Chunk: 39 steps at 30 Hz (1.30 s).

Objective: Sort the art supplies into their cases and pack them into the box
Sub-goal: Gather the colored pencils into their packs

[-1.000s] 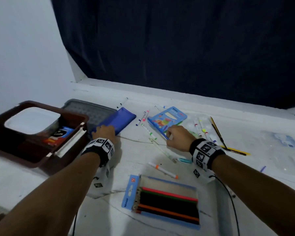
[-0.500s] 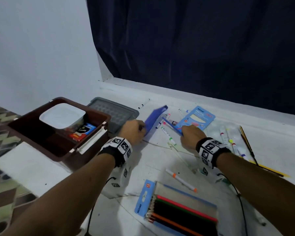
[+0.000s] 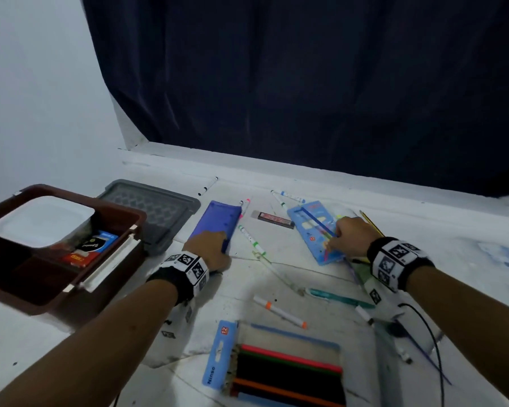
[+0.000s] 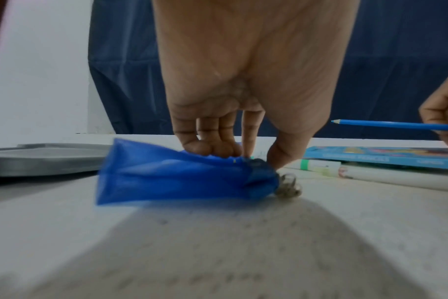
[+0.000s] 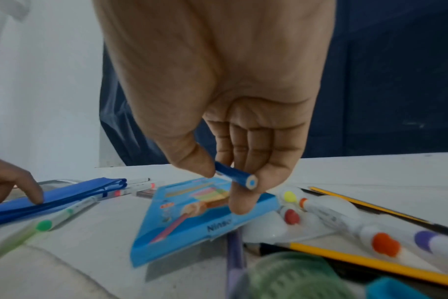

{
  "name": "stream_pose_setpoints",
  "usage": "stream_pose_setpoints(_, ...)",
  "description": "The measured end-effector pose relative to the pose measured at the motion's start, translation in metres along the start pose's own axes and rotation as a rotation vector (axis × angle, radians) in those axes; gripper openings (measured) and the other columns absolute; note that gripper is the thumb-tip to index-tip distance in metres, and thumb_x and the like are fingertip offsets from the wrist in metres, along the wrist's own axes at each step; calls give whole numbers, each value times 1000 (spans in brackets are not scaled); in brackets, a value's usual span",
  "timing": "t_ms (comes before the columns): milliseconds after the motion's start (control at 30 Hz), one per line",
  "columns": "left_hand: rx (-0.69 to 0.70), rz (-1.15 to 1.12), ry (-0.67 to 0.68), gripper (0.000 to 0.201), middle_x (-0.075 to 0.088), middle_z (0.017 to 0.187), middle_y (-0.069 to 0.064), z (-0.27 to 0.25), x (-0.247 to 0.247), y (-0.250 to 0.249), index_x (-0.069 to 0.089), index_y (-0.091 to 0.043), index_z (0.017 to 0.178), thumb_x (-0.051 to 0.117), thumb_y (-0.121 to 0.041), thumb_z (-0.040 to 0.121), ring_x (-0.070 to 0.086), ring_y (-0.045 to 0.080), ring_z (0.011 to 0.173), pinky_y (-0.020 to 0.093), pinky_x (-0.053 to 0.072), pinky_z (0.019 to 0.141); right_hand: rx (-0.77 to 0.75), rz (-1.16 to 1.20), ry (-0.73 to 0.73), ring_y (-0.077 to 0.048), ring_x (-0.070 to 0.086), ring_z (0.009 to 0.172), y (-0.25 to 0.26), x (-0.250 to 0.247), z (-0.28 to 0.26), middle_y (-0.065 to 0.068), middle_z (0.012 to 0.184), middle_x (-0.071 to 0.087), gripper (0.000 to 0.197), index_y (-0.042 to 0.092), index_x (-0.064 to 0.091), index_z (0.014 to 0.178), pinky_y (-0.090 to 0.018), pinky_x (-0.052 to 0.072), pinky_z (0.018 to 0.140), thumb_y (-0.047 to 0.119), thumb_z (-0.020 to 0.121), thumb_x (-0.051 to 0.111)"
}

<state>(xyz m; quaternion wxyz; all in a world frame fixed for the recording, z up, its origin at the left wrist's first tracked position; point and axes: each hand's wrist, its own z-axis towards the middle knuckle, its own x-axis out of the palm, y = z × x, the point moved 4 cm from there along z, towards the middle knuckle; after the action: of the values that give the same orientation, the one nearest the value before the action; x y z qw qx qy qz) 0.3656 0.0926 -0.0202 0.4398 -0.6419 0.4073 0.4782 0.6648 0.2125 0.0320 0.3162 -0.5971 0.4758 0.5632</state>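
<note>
Early days, I judge. My right hand pinches a blue pencil over its case; my left hand grips the near end of the pouch, flat on the table. The box holds a tub and two packs (little else). Markers and pencils lie loose, unsorted.

Supplies spread across the white table

The brown plastic box sits far left, the grey lid behind it; the blue fabric pouch lies between lid and light-blue cardboard pencil case.
</note>
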Motion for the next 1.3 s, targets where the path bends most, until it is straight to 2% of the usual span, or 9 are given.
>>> stream_pose_setpoints(233, 237, -30, -18, 45, 55, 121, 8, 19, -6, -50, 55, -20, 124, 62, -36, 82, 56, 28, 110, 40, 49, 89, 166, 244, -43, -23, 50, 52, -43, 0, -9, -7, 51, 49, 43, 8, 48, 55, -32, 40, 53, 27, 86, 69)
stream_pose_setpoints(300, 319, -17, 9, 47, 51, 125, 8, 22, -4, -76, 54, -22, 127, 65, -33, 83, 50, 27, 117, 41, 47, 93, 196, 328, -55, -30, 64, 63, -57, -1, -13, -17, 60, 64, 34, -1, 64, 64, -35, 51, 60, 23, 88, 67)
stream_pose_setpoints(400, 458, 9, 46, 53, 47, 136, 6, 28, -1, -117, 50, -24, 134, 66, -24, 83, 44, 26, 126, 41, 43, 100, 253, 310, -98, -32, 67, 72, -81, -3, -23, -20, 73, 69, 25, -2, 66, 74, -37, 55, 66, 19, 87, 65)
stream_pose_setpoints(600, 713, 143, -14, 54, 51, 136, 1, 40, 12, -183, 46, -26, 139, 52, -9, 88, 47, 24, 126, 43, 47, 94, 358, 161, 10, -25, 59, 59, -114, 12, -49, -8, 60, 56, 15, 4, 60, 72, -28, 48, 52, 13, 80, 71)
stream_pose_setpoints(700, 729, 258, -59, 46, 52, 140, 0, 44, 17, -194, 45, -30, 139, 48, -18, 94, 51, 23, 125, 39, 45, 91, 350, 145, 17, -28, 63, 73, -122, 23, -53, -10, 73, 61, 7, 6, 63, 81, -30, 52, 60, 12, 81, 67)
stream_pose_setpoints(800, 727, 234, -200, 42, 63, 127, 5, 45, 6, -182, 49, -31, 137, 48, -22, 97, 60, 27, 112, 34, 47, 85, 326, 143, -1, -26, 60, 75, -121, 26, -51, -8, 75, 60, 8, 9, 64, 80, -28, 47, 60, 15, 83, 67)
stream_pose_setpoints(967, 783, 76, -335, 56, 67, 120, 13, 46, -21, -117, 68, -21, 121, 62, 11, 75, 64, 40, 103, 48, 53, 88, 291, 213, -30, -23, 58, 69, -112, 24, -41, -12, 80, 66, 13, 5, 67, 76, -27, 48, 57, 15, 83, 70)
stream_pose_setpoints(1100, 795, 41, -267, 50, 64, 126, 13, 39, -18, -63, 69, -11, 117, 62, 7, 72, 55, 40, 121, 57, 46, 98, 263, 220, -36, -23, 59, 72, -107, 27, -38, -12, 85, 68, 17, 9, 62, 69, -27, 46, 59, 15, 82, 70)
stream_pose_setpoints(1300, 573, 32, -31, 55, 42, 149, 9, 24, -7, -33, 57, -14, 134, 71, -7, 81, 38, 25, 139, 32, 33, 111, 277, 228, -50, -24, 57, 68, -103, 28, -41, -6, 70, 58, 28, 14, 51, 58, -25, 40, 53, 14, 80, 69)
